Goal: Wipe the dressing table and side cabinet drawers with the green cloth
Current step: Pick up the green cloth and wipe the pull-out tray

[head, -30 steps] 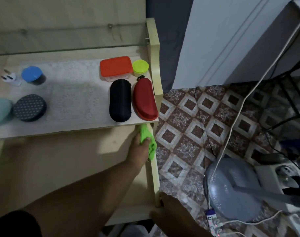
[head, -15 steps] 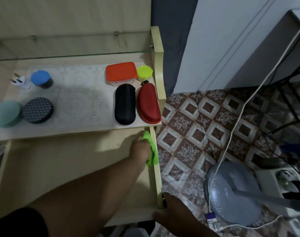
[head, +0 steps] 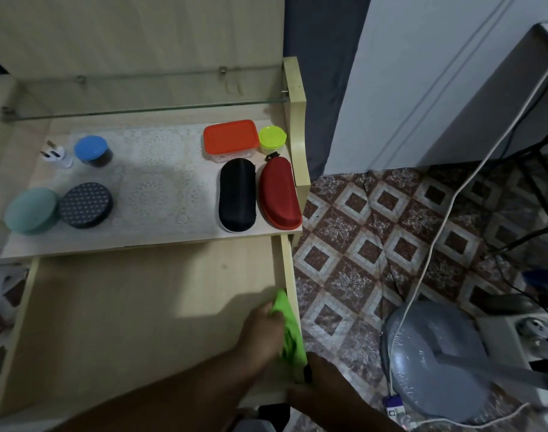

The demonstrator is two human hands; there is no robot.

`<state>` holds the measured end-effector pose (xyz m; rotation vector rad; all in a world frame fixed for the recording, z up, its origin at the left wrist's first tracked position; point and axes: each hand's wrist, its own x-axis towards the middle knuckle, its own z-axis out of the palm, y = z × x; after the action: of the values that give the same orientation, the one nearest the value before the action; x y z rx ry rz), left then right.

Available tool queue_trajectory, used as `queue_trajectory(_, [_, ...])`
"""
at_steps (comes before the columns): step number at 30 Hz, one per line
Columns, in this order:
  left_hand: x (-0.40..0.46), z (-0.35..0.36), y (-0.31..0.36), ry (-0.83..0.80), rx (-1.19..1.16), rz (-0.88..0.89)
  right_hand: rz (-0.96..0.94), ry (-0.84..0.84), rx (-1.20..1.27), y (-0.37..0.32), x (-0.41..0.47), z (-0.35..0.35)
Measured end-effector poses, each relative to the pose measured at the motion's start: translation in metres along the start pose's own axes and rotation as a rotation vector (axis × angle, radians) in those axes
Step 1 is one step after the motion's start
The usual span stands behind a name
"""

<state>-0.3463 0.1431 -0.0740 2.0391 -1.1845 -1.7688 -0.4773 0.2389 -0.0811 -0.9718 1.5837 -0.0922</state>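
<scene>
Pale wood-grain lines the open drawer (head: 141, 307), where the left hand (head: 261, 333) presses a crumpled green cloth (head: 289, 328) against the right wall, nearer the front corner than a second ago. The right hand (head: 321, 388) grips that corner. Beyond, on the tabletop (head: 160, 188), lie rounded black (head: 237, 194) and red (head: 278, 193) cases.

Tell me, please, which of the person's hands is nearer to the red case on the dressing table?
The left. The left hand, gripping the green cloth, is along the drawer's right wall below the red case. The right hand is farther down, at the drawer's front corner.
</scene>
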Motion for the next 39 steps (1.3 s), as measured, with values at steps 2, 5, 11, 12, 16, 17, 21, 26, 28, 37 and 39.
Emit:
queue_trajectory(2, [0.026,-0.006,0.035,0.096,-0.098,0.039,0.008,-0.006,0.002,-0.003,-0.002,-0.003])
queue_trajectory(5, [0.059,-0.017,0.072,0.151,-0.114,0.145,-0.029,-0.026,-0.024,-0.005,-0.002,-0.005])
queue_trajectory(11, [0.042,-0.014,0.028,0.029,0.091,0.188,-0.029,-0.006,-0.01,-0.004,-0.001,-0.004])
queue_trajectory(12, [0.028,-0.011,0.011,-0.013,0.119,0.167,-0.017,-0.003,0.003,-0.003,-0.001,-0.003])
queue_trajectory(16, [-0.018,0.002,-0.045,-0.149,0.125,0.089,-0.057,-0.015,0.033,-0.001,-0.001,-0.002])
queue_trajectory(17, [-0.017,0.006,-0.048,-0.133,0.102,0.08,-0.062,-0.013,0.024,0.001,-0.001,-0.001])
queue_trajectory(21, [0.02,0.011,-0.011,0.016,-0.071,0.058,-0.034,-0.065,-0.014,-0.008,-0.004,-0.007])
queue_trajectory(26, [0.07,-0.008,0.061,0.144,-0.114,0.114,-0.042,-0.063,-0.081,-0.015,-0.007,-0.011])
queue_trajectory(28, [0.07,-0.011,0.061,0.127,-0.05,0.15,-0.041,-0.045,-0.077,-0.01,-0.005,-0.009])
queue_trajectory(37, [-0.014,0.018,-0.06,-0.008,0.086,0.16,-0.105,-0.05,-0.105,-0.012,-0.008,-0.004])
queue_trajectory(39, [-0.008,0.019,-0.044,0.023,0.06,0.109,-0.034,-0.136,-0.121,-0.005,-0.001,-0.007])
